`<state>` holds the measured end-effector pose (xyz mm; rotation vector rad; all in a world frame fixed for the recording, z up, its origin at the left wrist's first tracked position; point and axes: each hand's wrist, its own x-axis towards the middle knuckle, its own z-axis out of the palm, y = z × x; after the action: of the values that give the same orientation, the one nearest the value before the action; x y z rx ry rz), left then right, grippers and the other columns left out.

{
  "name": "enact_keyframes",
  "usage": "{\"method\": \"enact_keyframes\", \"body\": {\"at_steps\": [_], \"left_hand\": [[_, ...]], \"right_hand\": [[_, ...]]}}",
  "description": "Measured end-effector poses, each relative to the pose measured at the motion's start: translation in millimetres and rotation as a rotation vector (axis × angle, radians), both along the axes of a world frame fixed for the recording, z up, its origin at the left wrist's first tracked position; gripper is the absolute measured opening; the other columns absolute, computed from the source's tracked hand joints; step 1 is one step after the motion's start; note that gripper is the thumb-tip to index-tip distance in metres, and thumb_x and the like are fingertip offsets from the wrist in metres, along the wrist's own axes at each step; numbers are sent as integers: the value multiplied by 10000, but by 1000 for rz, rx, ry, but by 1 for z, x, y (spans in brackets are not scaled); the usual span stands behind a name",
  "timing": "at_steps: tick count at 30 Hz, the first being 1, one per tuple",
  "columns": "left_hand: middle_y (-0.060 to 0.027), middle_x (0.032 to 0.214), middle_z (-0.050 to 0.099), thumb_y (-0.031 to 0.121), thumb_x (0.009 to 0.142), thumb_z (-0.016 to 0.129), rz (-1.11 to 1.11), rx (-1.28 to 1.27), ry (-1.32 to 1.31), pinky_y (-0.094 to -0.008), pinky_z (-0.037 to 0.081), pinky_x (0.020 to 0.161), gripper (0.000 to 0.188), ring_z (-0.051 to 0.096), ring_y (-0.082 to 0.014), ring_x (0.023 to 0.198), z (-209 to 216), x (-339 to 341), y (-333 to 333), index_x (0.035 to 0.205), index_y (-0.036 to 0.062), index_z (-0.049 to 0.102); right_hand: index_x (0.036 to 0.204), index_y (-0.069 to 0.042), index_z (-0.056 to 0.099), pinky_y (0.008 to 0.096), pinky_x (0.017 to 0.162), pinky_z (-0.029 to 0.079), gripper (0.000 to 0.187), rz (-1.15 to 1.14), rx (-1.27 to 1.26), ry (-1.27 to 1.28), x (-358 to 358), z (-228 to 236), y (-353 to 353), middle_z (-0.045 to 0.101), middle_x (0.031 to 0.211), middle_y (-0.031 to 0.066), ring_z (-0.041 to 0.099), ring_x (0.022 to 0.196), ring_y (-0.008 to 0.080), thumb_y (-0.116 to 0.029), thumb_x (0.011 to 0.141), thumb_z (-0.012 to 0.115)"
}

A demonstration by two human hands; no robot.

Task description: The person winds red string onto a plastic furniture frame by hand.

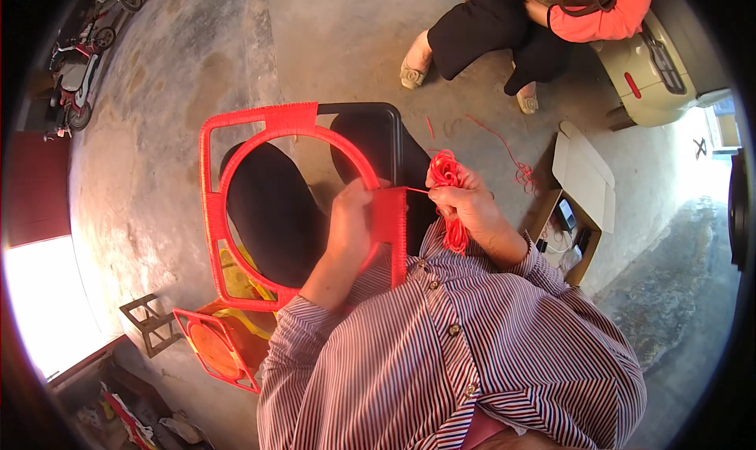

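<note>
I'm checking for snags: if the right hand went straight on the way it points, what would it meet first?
Beyond the red cord it holds, the right hand would probably meet the right side of the frame, near where red turns to bare black; depth is unclear.

one left hand (352,214) gripping one red frame (291,118), one right hand (466,200) holding one cord bundle (445,166), one box (583,176) sitting right of both grips, two shoes (411,76) resting beyond
</note>
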<state>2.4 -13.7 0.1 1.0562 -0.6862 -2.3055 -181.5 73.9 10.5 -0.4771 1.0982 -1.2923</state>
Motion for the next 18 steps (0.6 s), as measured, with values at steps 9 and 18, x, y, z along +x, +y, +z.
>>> {"method": "enact_keyframes", "body": {"at_steps": [9, 18], "left_hand": [[-203, 906, 636, 127, 822, 397, 47, 105, 5, -446, 553, 754, 304, 652, -333, 803, -14, -3, -2, 1041, -35, 531], [-150, 926, 662, 240, 863, 485, 6, 138, 72, -460, 544, 756, 305, 648, -299, 820, -19, -7, -12, 1017, 2, 596]], "right_hand": [[913, -58, 557, 224, 413, 256, 136, -67, 72, -59, -18, 5, -28, 431, 581, -39, 366, 466, 50, -13, 790, 594], [988, -52, 561, 243, 480, 425, 146, -265, 107, 256, -89, 17, -13, 660, 828, 96, 538, 542, 106, -146, 884, 602]]}}
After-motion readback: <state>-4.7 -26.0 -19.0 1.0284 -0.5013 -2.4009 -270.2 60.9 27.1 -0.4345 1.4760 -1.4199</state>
